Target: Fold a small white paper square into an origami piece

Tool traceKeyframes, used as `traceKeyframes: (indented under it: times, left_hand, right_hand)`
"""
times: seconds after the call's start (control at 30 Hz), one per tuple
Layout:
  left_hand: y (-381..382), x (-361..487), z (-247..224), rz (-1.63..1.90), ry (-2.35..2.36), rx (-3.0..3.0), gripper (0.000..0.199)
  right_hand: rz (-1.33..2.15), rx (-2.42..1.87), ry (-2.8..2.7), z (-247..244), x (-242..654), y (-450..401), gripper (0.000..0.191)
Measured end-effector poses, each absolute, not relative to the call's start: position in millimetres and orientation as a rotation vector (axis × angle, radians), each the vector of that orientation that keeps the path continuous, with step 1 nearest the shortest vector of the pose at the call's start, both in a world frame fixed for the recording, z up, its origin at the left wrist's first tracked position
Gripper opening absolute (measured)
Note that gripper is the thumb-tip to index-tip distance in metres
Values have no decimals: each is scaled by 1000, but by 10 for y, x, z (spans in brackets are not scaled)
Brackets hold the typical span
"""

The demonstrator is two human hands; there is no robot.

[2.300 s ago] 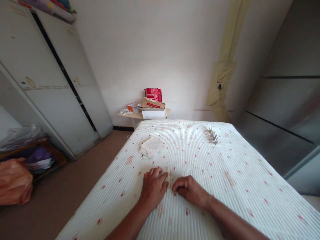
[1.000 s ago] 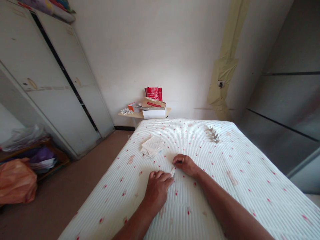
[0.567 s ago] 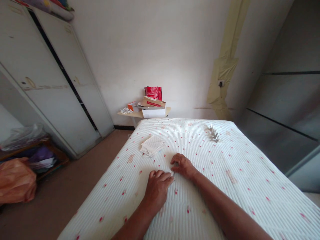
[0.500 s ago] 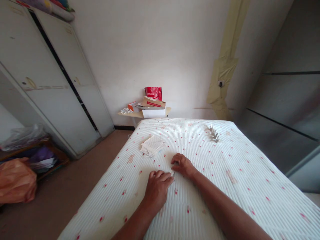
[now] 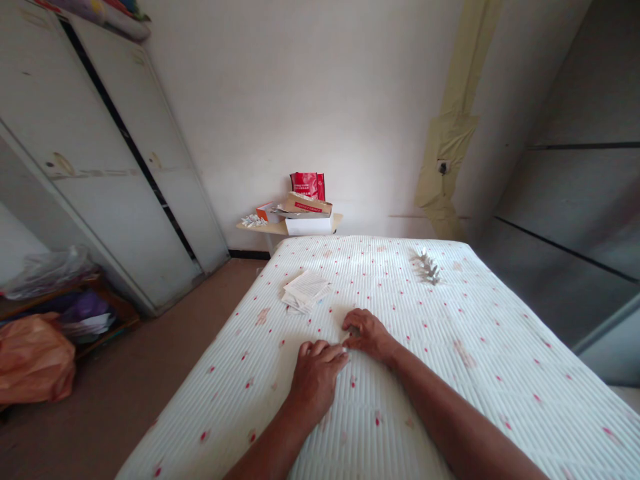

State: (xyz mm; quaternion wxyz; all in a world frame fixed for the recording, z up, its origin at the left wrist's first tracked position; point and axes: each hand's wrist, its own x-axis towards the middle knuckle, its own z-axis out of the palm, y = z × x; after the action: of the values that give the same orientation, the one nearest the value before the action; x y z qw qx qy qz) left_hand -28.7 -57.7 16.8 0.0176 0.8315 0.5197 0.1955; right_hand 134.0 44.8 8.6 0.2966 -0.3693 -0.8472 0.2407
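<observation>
My left hand (image 5: pixel 320 373) rests on the patterned bedspread, its fingers bent and closed on a small white piece of paper (image 5: pixel 345 344), mostly hidden by the fingertips. Just beyond and to the right, my right hand (image 5: pixel 369 335) is curled, thumb and fingers pinching at the same piece; its exact shape cannot be made out. A loose stack of printed paper sheets (image 5: pixel 306 290) lies farther up, left of my hands. Toward the right, small folded white paper pieces (image 5: pixel 429 268) sit in a row on the bedspread (image 5: pixel 480 400).
Behind the bed stands a small table (image 5: pixel 247 227) with a white box (image 5: pixel 310 225), a red bag (image 5: pixel 309 185) and a pile of white pieces (image 5: pixel 254 220). Grey metal cabinets (image 5: pixel 125 167) line the left wall. An orange plastic bag (image 5: pixel 37 360) lies at lower left.
My hands stay almost in place. The right fingers have shifted very slightly against the small piece between the hands.
</observation>
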Motion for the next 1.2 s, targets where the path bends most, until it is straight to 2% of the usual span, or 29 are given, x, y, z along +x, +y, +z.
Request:
traceKeyframes:
  times: [0.4, 0.6, 0.73, 0.87, 0.93, 1.2]
  left_hand:
    - [-889, -347, 117, 587, 1700, 2596, 42]
    - [-952, -367, 95, 619, 1727, 2595, 39]
    - [-936, -354, 102, 649, 1724, 2606, 38]
    - [-937, -347, 111, 630, 1728, 2582, 40]
    - [-940, -344, 117, 616, 1726, 2574, 40]
    - [-956, -338, 139, 613, 1729, 2560, 38]
  right_hand:
    - [632, -958, -2270, 39, 1332, 487, 15]
    - [641, -961, -2250, 65, 1329, 502, 18]
    - [641, -1153, -2206, 78, 1263, 433, 7]
    - [490, -1349, -2275, 149, 1163, 270, 35]
    - [433, -1362, -2316, 189, 1134, 216, 41]
    - [472, -1455, -2274, 158, 1141, 321, 26]
